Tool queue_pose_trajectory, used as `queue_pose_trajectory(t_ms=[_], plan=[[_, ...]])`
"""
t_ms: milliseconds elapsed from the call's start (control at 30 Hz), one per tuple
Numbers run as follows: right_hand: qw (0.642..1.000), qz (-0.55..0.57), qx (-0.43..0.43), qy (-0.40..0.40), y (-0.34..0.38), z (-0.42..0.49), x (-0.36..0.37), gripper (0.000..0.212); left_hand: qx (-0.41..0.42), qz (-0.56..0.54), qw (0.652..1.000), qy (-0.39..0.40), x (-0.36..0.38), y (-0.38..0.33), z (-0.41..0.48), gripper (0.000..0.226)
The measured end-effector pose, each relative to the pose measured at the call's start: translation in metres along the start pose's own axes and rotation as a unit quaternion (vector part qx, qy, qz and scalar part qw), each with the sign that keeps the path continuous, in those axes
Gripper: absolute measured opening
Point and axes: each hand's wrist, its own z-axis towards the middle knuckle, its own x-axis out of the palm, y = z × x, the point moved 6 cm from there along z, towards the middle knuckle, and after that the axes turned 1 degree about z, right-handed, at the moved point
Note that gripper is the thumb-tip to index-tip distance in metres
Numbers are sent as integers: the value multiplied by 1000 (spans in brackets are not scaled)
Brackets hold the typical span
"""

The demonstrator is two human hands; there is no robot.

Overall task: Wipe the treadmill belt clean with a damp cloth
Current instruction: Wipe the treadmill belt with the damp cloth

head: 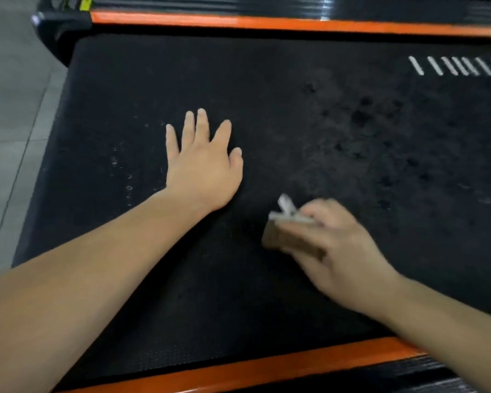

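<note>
The black treadmill belt [267, 109] fills the head view, with dark damp-looking spots on its right half and pale specks at the left. My left hand [203, 165] rests flat on the belt with straight, spread fingers. My right hand [340, 251] is blurred with motion and grips a small brown folded cloth [284, 239] with a white tag or edge [288, 212] sticking up, held down on the belt near its front edge.
Orange side rails run along the far edge [267, 24] and the near edge [267, 364], each backed by ribbed black foot strips. White slanted stripes [457, 66] mark the belt at the upper right. Grey tiled floor [9, 109] lies at the left.
</note>
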Motion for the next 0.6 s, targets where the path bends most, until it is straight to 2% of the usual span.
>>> queue_pose_trajectory(t_ms=[33, 100, 133, 233, 267, 300, 367, 400, 433, 467, 500, 567, 600], plan=[[997, -20, 51, -58, -25, 10, -12, 27, -12, 6, 1000, 2, 3, 0, 2, 62], [983, -19, 142, -115, -50, 20, -18, 31, -15, 34, 999, -3, 8, -2, 2, 63], [984, -13, 136, -113, -41, 18, -12, 30, -16, 42, 999, -8, 9, -2, 2, 63], [999, 44, -10, -8, 12, 1, 11, 31, -22, 49, 999, -4, 9, -1, 2, 63], [998, 47, -31, 13, 6, 4, 6, 32, -23, 52, 998, -1, 8, -1, 2, 63], [999, 20, -29, 0, -12, 16, -3, 29, -23, 52, 998, 0, 8, -1, 1, 63], [993, -27, 75, -86, -71, 49, -27, 21, -22, 50, 999, 0, 8, -1, 0, 63], [982, -18, 149, -116, -96, 61, -36, 17, -23, 48, 999, 1, 9, -1, 0, 63], [973, -9, 179, -143, -106, 65, -36, 14, -23, 47, 999, 1, 9, -1, -1, 63], [974, -12, 172, -144, -98, 66, -30, 16, -23, 48, 999, -1, 9, -1, -1, 63], [984, -17, 129, -123, -76, 63, -17, 20, -23, 49, 999, -4, 8, -1, 0, 63], [999, 24, 13, -28, -29, 50, 3, 24, -26, 49, 998, -10, 8, -1, -1, 64], [999, 34, -12, 10, -25, 51, 3, 24, -26, 49, 998, -13, 8, -1, -1, 64]])
